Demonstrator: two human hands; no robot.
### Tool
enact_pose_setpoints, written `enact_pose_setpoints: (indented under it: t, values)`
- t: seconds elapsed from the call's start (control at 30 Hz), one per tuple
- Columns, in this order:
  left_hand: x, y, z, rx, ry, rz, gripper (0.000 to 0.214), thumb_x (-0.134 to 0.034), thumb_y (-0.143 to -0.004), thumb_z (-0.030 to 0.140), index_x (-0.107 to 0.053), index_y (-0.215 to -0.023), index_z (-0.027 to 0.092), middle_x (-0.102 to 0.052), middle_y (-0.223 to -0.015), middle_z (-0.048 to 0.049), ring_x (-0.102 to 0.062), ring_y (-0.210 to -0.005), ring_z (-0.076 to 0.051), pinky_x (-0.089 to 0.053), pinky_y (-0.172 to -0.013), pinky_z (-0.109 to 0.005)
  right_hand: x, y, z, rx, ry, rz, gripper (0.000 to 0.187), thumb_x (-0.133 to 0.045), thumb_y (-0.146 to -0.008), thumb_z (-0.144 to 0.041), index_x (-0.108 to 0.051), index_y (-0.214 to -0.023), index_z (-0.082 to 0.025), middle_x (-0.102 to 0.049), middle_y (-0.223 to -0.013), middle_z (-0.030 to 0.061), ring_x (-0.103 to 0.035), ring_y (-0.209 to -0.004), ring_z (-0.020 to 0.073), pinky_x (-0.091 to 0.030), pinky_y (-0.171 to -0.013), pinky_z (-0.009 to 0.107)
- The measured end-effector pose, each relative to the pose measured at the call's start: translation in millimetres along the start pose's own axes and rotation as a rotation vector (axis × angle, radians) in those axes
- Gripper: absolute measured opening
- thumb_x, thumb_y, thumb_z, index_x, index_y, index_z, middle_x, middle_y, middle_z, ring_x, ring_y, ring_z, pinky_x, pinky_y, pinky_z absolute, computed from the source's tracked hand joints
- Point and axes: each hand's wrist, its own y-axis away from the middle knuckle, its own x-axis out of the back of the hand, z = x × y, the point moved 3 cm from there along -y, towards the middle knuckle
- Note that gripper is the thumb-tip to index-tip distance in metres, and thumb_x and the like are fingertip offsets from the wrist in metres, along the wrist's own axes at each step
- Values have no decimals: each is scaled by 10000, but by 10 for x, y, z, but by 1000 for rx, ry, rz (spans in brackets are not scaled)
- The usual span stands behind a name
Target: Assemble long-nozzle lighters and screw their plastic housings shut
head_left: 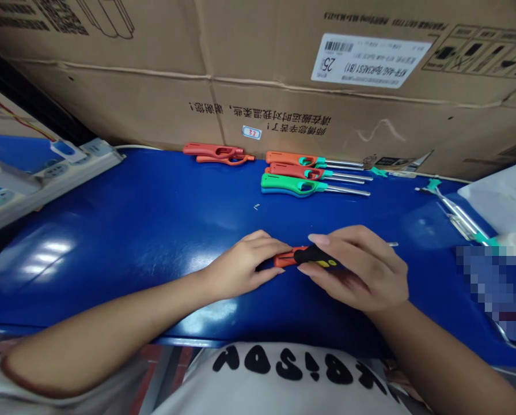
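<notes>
On the blue table, my left hand [249, 262] is closed around the near end of an orange-red gas lighter [285, 260], fingers on one side and thumb on the other. My right hand [365, 271] grips a black screwdriver [312, 255] with yellow marks, its handle over the lighter. The screwdriver's tip is hidden. A metal tube end [394, 244] shows beyond my right hand. Farther back lie an orange lighter [286, 158], a red lighter [290, 169] and a green lighter [281, 183] over a blue one, with metal tubes. To their left are red lighter handles [208, 151] without visible tubes.
A large cardboard box [154, 104] walls off the table's back. At the left lies a white power strip [68, 173] with plugs and cables. On the right are metal tubes [456, 210] with turquoise pieces, a white sheet or bag [506, 193] and a pixelated patch.
</notes>
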Motion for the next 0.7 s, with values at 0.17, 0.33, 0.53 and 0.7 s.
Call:
enact_pose_setpoints:
  t: [0.17,0.33,0.53,0.7]
  values:
    - [4,-2,4,8,-27,-11,258,-642,-939,206,-647,-1195,176,-708,-1176,-86,-607,-1042,-228,-491,-952,-389,-71,16,21,-121,-267,-110,578,-436,-978,-138,-373,-1541,-250,-670,-1255,125,-695,-982,211,-606,-706,342]
    - [8,-7,21,13,-15,-24,263,-624,-955,207,-634,-1217,178,-709,-1179,-75,-608,-1009,-202,-491,-939,-363,-22,21,-8,-46,-4,-6,553,-729,-869,-211,-566,-1397,-242,-704,-889,38,-640,-682,158,-538,-567,272]
    - [2,2,4,0,-22,-20,277,-631,-951,217,-629,-1227,184,-704,-1194,-79,-616,-1054,-215,-479,-975,-392,-52,9,52,-185,-292,-84,529,-505,-983,-178,-430,-1502,-246,-707,-1173,103,-702,-909,192,-597,-696,324]
    - [-4,9,-9,13,-16,-20,296,-615,-965,237,-616,-1257,192,-694,-1221,-82,-602,-1060,-218,-486,-967,-389,-23,-6,25,-13,-2,-49,500,-631,-921,-187,-547,-1412,-219,-725,-919,59,-676,-742,173,-558,-609,285]
